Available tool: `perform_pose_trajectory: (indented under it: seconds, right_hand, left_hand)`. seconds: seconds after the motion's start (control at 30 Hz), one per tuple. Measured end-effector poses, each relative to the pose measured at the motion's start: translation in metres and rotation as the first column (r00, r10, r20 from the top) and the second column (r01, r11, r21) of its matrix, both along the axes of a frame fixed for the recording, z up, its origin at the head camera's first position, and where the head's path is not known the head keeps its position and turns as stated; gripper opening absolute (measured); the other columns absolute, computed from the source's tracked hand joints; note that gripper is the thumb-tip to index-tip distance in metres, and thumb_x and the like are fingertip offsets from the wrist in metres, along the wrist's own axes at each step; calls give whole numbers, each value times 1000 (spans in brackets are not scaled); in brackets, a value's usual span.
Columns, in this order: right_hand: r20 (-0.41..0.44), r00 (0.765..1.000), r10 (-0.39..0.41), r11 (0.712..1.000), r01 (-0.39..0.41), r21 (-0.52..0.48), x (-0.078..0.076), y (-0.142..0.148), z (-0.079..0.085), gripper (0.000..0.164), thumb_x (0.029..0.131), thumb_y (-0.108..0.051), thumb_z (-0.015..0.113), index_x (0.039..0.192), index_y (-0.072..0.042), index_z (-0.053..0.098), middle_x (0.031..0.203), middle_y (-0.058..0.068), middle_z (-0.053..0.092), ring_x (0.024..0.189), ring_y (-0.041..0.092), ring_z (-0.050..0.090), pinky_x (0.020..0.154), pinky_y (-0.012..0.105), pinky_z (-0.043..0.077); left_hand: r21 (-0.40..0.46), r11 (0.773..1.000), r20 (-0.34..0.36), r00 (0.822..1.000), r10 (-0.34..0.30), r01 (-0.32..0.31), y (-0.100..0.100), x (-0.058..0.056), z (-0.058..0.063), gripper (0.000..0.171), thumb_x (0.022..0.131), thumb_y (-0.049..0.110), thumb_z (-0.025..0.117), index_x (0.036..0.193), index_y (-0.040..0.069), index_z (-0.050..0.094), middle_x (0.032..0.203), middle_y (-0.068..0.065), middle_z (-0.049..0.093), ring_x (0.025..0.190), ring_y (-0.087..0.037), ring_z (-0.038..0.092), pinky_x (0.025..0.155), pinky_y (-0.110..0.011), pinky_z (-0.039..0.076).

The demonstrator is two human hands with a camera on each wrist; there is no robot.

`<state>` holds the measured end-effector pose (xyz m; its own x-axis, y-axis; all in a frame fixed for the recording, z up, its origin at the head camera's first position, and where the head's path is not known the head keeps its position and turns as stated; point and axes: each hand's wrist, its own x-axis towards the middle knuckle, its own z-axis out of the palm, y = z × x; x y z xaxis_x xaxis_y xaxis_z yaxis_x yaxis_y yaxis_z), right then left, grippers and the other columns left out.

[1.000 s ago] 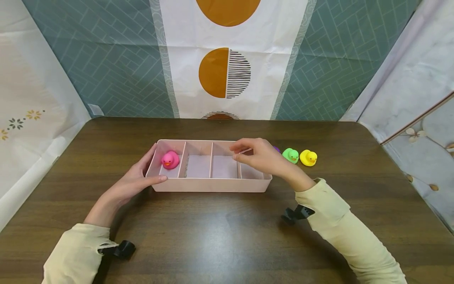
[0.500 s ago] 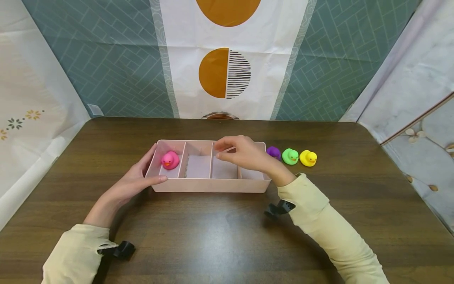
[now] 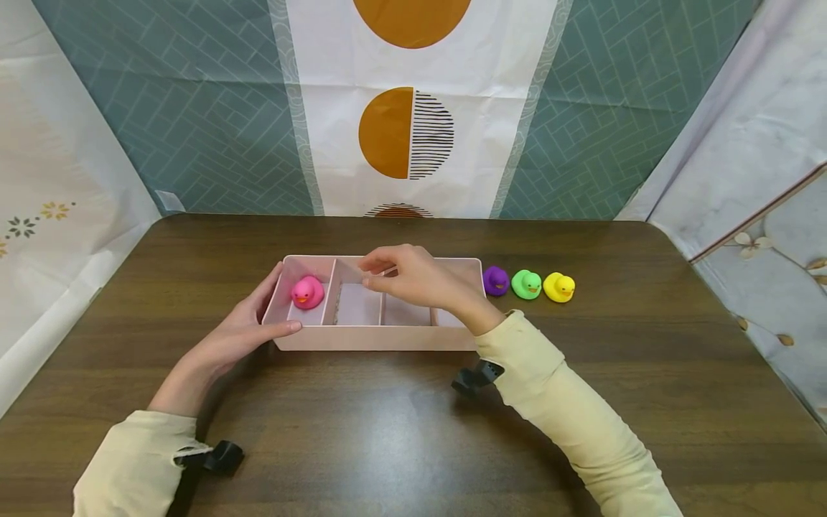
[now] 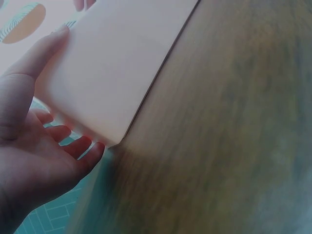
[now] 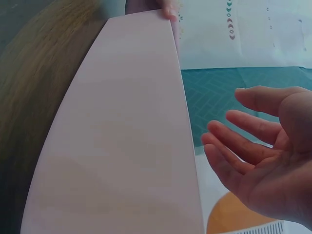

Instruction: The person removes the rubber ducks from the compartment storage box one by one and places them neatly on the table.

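My left hand [image 3: 237, 332] grips the left end of a pale pink divided box [image 3: 377, 339]. Its thumb lies over the front corner, while the fingers [image 4: 73, 144] press against the end wall in the left wrist view. A pink rubber duck [image 3: 307, 292] sits in the leftmost compartment. Over the middle compartments hovers my right hand [image 3: 413, 276], fingers loosely bent and apart from the thumb, with nothing between them. In the right wrist view the same hand [image 5: 268, 170] is above the box's rim, palm bare. Part of the dividers is hidden behind it.
Just right of the box, a purple duck [image 3: 496, 281], a green duck [image 3: 526, 284] and a yellow duck [image 3: 558, 287] stand in a row on the dark wooden table [image 3: 388, 431]. A patterned cloth [image 3: 226, 108] hangs behind the table's far edge.
My right hand has moved left over the box, from its right compartments toward the second one from the left, uncovering the purple duck. My left hand keeps its grip on the box.
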<state>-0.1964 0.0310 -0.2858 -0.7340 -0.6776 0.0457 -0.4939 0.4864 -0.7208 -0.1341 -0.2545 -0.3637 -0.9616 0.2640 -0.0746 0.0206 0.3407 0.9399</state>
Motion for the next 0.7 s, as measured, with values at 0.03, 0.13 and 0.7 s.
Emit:
perform_pose_trajectory:
  seconds: [0.03, 0.13, 0.7]
  right_hand:
    - [3, 1000, 4, 1000, -4, 7, 0, -3, 0, 33, 94, -15, 64, 123, 1, 63, 117, 11, 66, 107, 19, 62, 94, 30, 48]
    - [5, 1000, 11, 999, -11, 30, -1, -11, 0, 34, 94, -15, 63, 124, 1, 63, 120, 11, 65, 109, 19, 61, 94, 27, 48]
    - [-31, 999, 24, 996, -21, 92, -10, -60, -8, 34, 93, -16, 62, 123, -1, 64, 116, 11, 67, 106, 19, 61, 88, 18, 46]
  left_hand:
    - [3, 1000, -1, 1000, 0, 0, 0, 0, 0, 99, 85, 17, 70, 157, 20, 1, 158, -18, 10, 139, -42, 15, 106, -68, 18]
    - [7, 1000, -6, 1000, -2, 2, 0, 0, 0, 100, 85, 16, 70, 157, 20, 0, 158, -19, 10, 138, -42, 16, 106, -67, 19]
    - [7, 1000, 8, 1000, -8, 8, 1, 1, 1, 97, 88, 19, 68, 157, 20, 0, 157, -17, 12, 137, -41, 18, 105, -68, 21]
